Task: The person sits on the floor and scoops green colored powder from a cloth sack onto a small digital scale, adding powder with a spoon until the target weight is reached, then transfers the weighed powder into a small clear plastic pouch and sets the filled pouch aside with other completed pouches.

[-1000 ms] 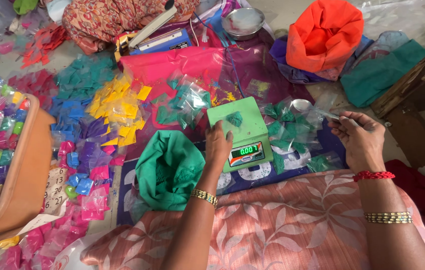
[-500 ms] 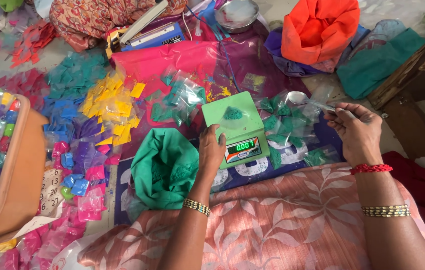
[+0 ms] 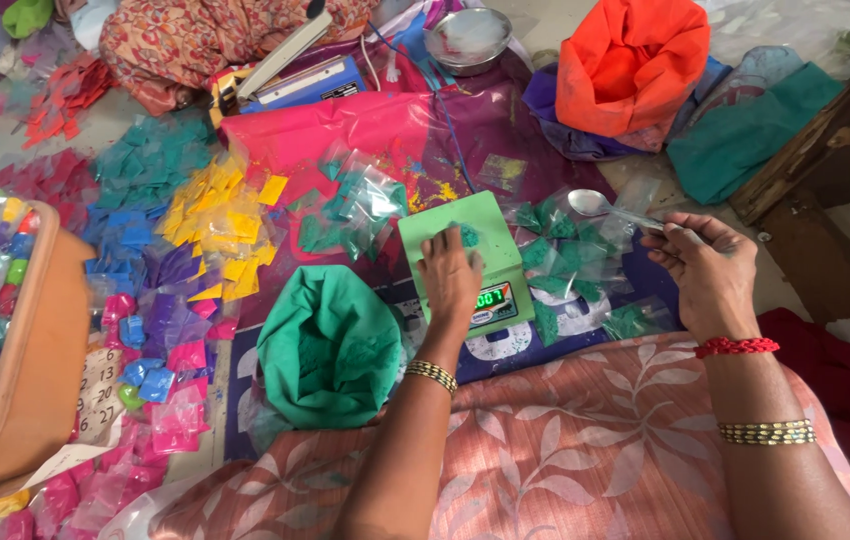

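I am pressing my left hand (image 3: 448,272) fingers, closed narrow, onto green powder (image 3: 467,235) on the small green digital scale (image 3: 465,262), gathering it; my right hand (image 3: 710,275) fingers are pinching a metal spoon (image 3: 607,207) level beside.

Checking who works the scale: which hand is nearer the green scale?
Left. The left hand rests on the green scale, at its platform. The right hand is off to the scale's right, apart from it, holding a spoon.

Left hand (image 3: 448,272) now on scale (image 3: 465,258)
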